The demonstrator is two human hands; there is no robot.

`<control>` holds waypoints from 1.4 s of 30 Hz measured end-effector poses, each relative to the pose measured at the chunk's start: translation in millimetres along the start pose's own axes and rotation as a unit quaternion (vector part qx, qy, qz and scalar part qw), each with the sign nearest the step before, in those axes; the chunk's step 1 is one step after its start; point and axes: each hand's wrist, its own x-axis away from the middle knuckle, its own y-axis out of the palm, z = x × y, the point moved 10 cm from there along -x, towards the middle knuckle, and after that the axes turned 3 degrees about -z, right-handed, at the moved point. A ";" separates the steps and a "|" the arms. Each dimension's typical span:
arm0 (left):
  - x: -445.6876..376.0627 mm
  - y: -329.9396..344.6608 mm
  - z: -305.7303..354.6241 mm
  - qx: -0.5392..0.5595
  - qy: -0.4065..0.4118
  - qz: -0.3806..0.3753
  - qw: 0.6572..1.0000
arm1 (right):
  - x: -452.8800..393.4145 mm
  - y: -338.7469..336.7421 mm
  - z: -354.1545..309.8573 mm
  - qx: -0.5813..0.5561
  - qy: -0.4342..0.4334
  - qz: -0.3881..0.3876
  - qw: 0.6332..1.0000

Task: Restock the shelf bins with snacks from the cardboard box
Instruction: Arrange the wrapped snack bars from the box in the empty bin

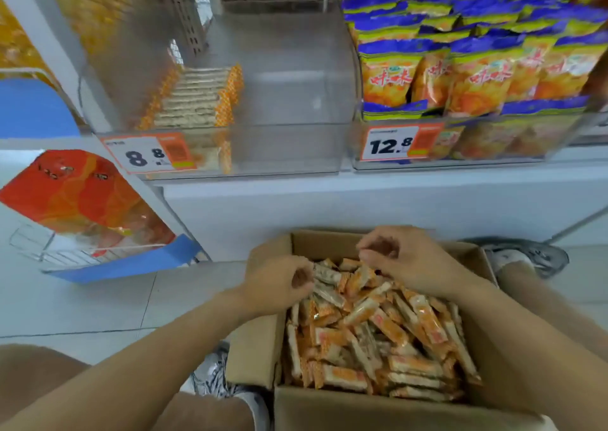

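An open cardboard box (263, 341) stands on the floor, filled with several orange-and-white snack bars (378, 328). My left hand (279, 280) hovers over the box's far left corner with its fingers loosely curled; the fingertips are beside the end of one bar and hold nothing. My right hand (408, 259) hangs above the far side of the pile, fingers also loosely curled and empty. On the shelf above, a clear bin (289, 147) with an 8.8 price tag (148, 154) holds one neat row of the same bars (194, 98) along its left side.
To the right, a bin tagged 12.8 (394, 142) is full of yellow-and-blue snack bags (477, 68). A blue wire rack with red packs (82, 200) stands at left. My shoes (214, 378) and knees flank the box on the tiled floor.
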 end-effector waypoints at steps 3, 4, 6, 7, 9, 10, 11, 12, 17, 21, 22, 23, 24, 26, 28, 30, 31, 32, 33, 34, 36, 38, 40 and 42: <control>-12.4 55.3 -2.0 0.022 -0.025 -0.069 0.997 | 24.7 38.5 73.7 0.064 0.062 -0.085 0.992; -16.8 72.4 -1.8 0.026 -0.035 -0.087 0.995 | 33.0 50.2 95.7 0.085 0.077 -0.115 0.987; -24.2 100.0 -1.6 0.028 -0.054 -0.102 0.993 | 48.5 68.1 136.2 0.110 0.119 -0.163 0.973; -27.2 112.5 -2.0 0.031 -0.064 -0.103 0.992 | 54.8 75.1 153.9 0.122 0.142 -0.181 0.966; -26.7 140.6 -4.2 0.057 -0.094 -0.126 0.986 | 64.7 91.9 177.6 0.144 0.172 -0.222 0.949; -23.6 157.4 -6.7 0.064 -0.108 -0.149 0.981 | 68.4 101.3 184.5 0.143 0.183 -0.242 0.942; -20.4 172.9 -7.9 0.060 -0.113 -0.169 0.977 | 71.4 110.6 188.3 0.136 0.191 -0.260 0.937; -18.9 186.9 -9.6 0.042 -0.110 -0.180 0.977 | 72.8 119.2 190.3 0.126 0.198 -0.274 0.933; -21.1 216.7 -20.4 -0.066 -0.102 -0.173 0.977 | 64.2 137.5 202.0 0.108 0.201 -0.260 0.938; -25.2 202.8 -22.7 -0.040 -0.115 -0.173 0.977 | 50.1 124.9 206.0 0.092 0.198 -0.198 0.956; -25.6 197.9 -26.3 -0.029 -0.129 -0.180 0.975 | 44.0 118.3 203.3 0.092 0.195 -0.172 0.961; -25.5 192.6 -31.2 -0.016 -0.143 -0.184 0.972 | 35.1 111.7 199.9 0.094 0.186 -0.141 0.968; -25.7 186.0 -35.0 -0.005 -0.154 -0.182 0.971 | 25.1 106.4 196.1 0.094 0.175 -0.112 0.974; -25.6 170.8 -40.2 0.008 -0.166 -0.166 0.972 | 5.7 105.8 191.3 0.088 0.160 -0.086 0.979; -24.3 160.4 -44.4 0.021 -0.172 -0.165 0.971 | -8.3 116.4 192.7 0.096 0.163 -0.104 0.977; -20.7 155.1 -45.9 0.019 -0.168 -0.193 0.966 | -12.5 128.9 200.7 0.125 0.178 -0.132 0.967; -18.4 152.5 -45.7 0.020 -0.165 -0.207 0.964 | -11.9 132.4 203.9 0.144 0.180 -0.138 0.963; -16.4 149.7 -44.4 0.029 -0.160 -0.212 0.964 | -10.0 134.4 205.3 0.158 0.180 -0.138 0.961; -14.1 146.6 -43.5 0.050 -0.161 -0.210 0.963 | -8.6 135.3 205.5 0.169 0.180 -0.137 0.959; -12.7 143.2 -40.6 0.080 -0.162 -0.204 0.962 | -7.8 134.7 203.8 0.175 0.181 -0.136 0.958; -10.7 132.0 -31.6 0.119 -0.163 -0.185 0.962 | -10.7 124.1 193.9 0.165 0.183 -0.125 0.961; -10.1 116.4 -25.1 0.169 -0.172 -0.169 0.956 | -16.8 94.5 175.2 0.126 0.192 -0.081 0.970; -9.2 100.1 -23.3 0.257 -0.192 -0.156 0.934 | -18.3 54.8 150.3 0.077 0.194 -0.023 0.978; -11.5 72.3 -18.7 0.311 -0.196 -0.131 0.921 | -14.3 25.2 121.7 0.031 0.178 -0.015 0.984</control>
